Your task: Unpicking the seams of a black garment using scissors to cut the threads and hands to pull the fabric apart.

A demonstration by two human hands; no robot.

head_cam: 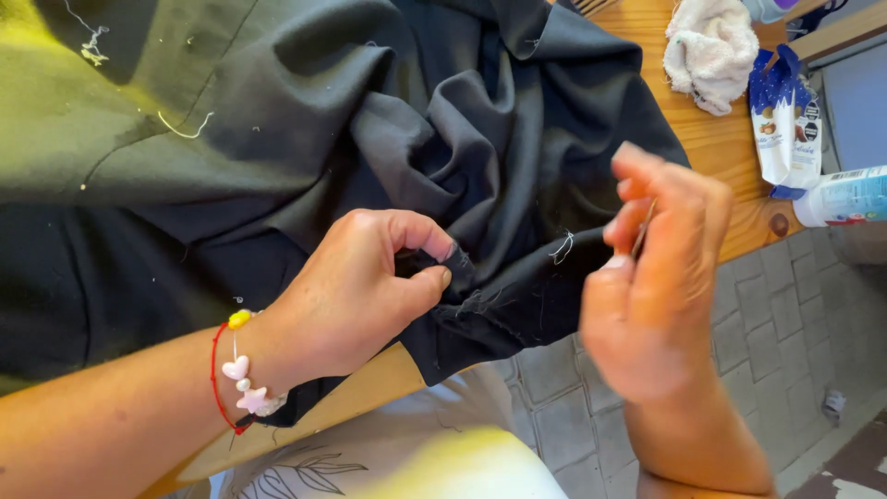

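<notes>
A dark grey, rumpled garment covers most of the wooden table. My left hand pinches a fold of the cloth near its frayed lower edge, thumb against forefinger. A red cord bracelet with pale star and heart beads sits on that wrist. My right hand is raised to the right of the cloth, blurred, its fingers closed on a thin needle. Loose pale thread ends lie on the fabric between the hands.
A crumpled white cloth lies at the table's far right. Beside it are a blue-and-white snack packet and a white bottle on its side. Grey floor tiles show below the table edge. My lap wears pale printed fabric.
</notes>
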